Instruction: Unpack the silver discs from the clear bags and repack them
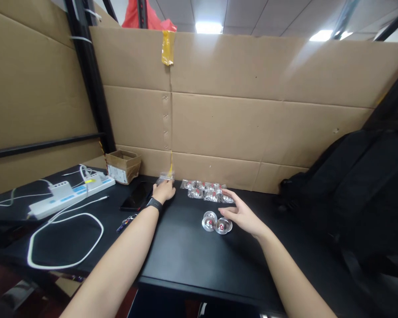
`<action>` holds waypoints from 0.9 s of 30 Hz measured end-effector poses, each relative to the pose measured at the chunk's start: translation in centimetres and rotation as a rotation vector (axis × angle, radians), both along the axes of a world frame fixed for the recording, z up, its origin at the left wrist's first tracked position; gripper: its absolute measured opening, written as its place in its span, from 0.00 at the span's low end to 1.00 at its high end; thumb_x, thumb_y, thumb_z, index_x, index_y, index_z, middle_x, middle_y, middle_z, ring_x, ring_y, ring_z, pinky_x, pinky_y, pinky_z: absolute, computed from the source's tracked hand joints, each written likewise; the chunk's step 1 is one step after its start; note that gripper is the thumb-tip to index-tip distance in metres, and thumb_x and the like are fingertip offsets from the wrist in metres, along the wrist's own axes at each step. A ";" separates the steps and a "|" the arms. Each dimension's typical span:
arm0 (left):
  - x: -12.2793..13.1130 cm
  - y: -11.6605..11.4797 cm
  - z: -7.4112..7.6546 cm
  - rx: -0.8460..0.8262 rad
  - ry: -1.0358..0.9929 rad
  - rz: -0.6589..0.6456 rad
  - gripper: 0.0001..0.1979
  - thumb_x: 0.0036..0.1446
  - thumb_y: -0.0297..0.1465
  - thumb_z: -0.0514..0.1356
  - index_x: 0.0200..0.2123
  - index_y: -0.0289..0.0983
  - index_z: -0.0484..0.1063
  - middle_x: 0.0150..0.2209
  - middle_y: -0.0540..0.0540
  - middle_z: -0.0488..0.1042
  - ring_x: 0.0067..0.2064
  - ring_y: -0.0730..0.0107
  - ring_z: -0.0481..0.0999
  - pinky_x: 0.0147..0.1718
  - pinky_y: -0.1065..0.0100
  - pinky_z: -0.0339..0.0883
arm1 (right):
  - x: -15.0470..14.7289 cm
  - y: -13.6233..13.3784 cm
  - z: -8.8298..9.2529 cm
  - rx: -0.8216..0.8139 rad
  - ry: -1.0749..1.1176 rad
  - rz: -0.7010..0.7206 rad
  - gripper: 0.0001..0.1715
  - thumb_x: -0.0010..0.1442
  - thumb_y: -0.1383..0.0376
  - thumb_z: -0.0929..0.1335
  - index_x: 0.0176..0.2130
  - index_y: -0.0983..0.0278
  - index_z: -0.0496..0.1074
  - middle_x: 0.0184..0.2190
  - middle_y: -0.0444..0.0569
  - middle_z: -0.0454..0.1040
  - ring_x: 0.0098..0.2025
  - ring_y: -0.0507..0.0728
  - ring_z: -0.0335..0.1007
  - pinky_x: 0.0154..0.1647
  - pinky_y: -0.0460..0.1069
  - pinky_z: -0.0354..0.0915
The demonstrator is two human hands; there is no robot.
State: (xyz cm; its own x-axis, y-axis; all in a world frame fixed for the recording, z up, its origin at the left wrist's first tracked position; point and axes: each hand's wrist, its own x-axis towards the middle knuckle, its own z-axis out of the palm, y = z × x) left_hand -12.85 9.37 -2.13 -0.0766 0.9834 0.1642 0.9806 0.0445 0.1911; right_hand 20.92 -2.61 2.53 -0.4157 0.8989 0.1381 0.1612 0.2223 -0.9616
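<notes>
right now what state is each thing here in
Flanged metal pieces: unwrapped
Clear packets: filled
Plastic bag: at left hand, opening unclear
Touchscreen device: screen dark
Power strip: adapters plugged in
White cable: looped, one end loose
Cardboard box: open-topped
Wristwatch: strapped on
Backpack: fastening unclear

Flat black tabletop (185,260) | centre: shiny silver round pieces (208,222) with red marks, grouped together | rear: clustered silvery plastic packets (212,195) | left: black flat rectangular phone (135,196), open brown cardboard box (130,167), long white plastic power strip (74,197), looped white cable (102,230)
</notes>
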 end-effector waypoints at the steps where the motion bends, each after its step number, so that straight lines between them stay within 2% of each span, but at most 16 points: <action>1: -0.3 0.2 0.0 -0.007 -0.001 -0.011 0.24 0.62 0.41 0.49 0.60 0.43 0.66 0.63 0.38 0.67 0.62 0.47 0.65 0.56 0.43 0.57 | 0.0 0.0 0.0 0.001 -0.006 -0.002 0.44 0.58 0.58 0.73 0.67 0.51 0.53 0.60 0.55 0.67 0.47 0.60 0.78 0.47 0.56 0.74; 4: -0.7 0.5 -0.2 -0.007 0.002 -0.017 0.25 0.63 0.45 0.48 0.58 0.42 0.67 0.62 0.37 0.68 0.64 0.47 0.61 0.58 0.42 0.56 | 0.0 0.1 -0.1 0.008 -0.011 0.002 0.44 0.57 0.58 0.73 0.66 0.50 0.53 0.66 0.56 0.58 0.47 0.59 0.78 0.47 0.55 0.74; 8: -0.5 0.4 -0.4 0.041 0.013 0.045 0.25 0.64 0.45 0.47 0.56 0.38 0.67 0.59 0.33 0.70 0.66 0.45 0.58 0.58 0.41 0.53 | -0.1 0.1 -0.2 0.017 -0.007 0.002 0.46 0.57 0.59 0.73 0.67 0.47 0.51 0.70 0.55 0.49 0.44 0.57 0.79 0.46 0.54 0.74; 11: -0.4 0.3 -0.6 0.048 0.001 0.092 0.26 0.63 0.47 0.48 0.57 0.38 0.68 0.60 0.33 0.70 0.64 0.41 0.60 0.57 0.41 0.54 | -0.1 0.1 -0.3 0.021 -0.013 -0.001 0.47 0.57 0.59 0.73 0.68 0.47 0.49 0.70 0.56 0.50 0.43 0.57 0.79 0.45 0.54 0.75; 14: -0.5 0.2 -0.6 0.056 -0.009 0.083 0.27 0.64 0.47 0.46 0.59 0.42 0.67 0.62 0.35 0.68 0.62 0.40 0.62 0.56 0.37 0.53 | 0.0 0.2 -0.5 0.020 -0.029 -0.012 0.47 0.57 0.59 0.73 0.68 0.47 0.49 0.69 0.56 0.51 0.43 0.57 0.79 0.43 0.53 0.75; 18: -0.5 0.0 -0.1 0.060 0.003 0.070 0.24 0.64 0.45 0.47 0.55 0.42 0.71 0.60 0.35 0.70 0.60 0.41 0.66 0.55 0.35 0.52 | 0.0 0.2 -0.5 0.022 -0.063 -0.014 0.45 0.58 0.59 0.72 0.67 0.48 0.51 0.67 0.56 0.54 0.41 0.56 0.79 0.41 0.52 0.75; 21: -0.7 -0.1 0.5 0.054 -0.009 0.015 0.20 0.62 0.42 0.51 0.51 0.41 0.73 0.55 0.35 0.74 0.56 0.44 0.71 0.54 0.38 0.53 | 0.0 0.2 -0.3 0.016 -0.066 -0.001 0.46 0.57 0.59 0.73 0.67 0.48 0.51 0.67 0.56 0.55 0.41 0.56 0.79 0.40 0.52 0.75; 25: -1.1 -0.2 0.9 0.028 -0.039 -0.079 0.12 0.57 0.35 0.56 0.42 0.44 0.76 0.48 0.44 0.79 0.52 0.52 0.74 0.54 0.46 0.55 | 0.0 0.1 -0.1 0.012 -0.059 0.001 0.46 0.57 0.59 0.73 0.67 0.48 0.52 0.66 0.57 0.56 0.40 0.57 0.80 0.43 0.54 0.75; 27: -1.3 -0.3 1.0 0.028 -0.049 -0.116 0.12 0.55 0.31 0.57 0.41 0.46 0.76 0.47 0.47 0.80 0.52 0.55 0.74 0.53 0.50 0.56 | 0.0 0.0 -0.1 0.013 -0.057 -0.004 0.46 0.57 0.60 0.73 0.67 0.47 0.51 0.66 0.57 0.56 0.40 0.57 0.80 0.44 0.55 0.75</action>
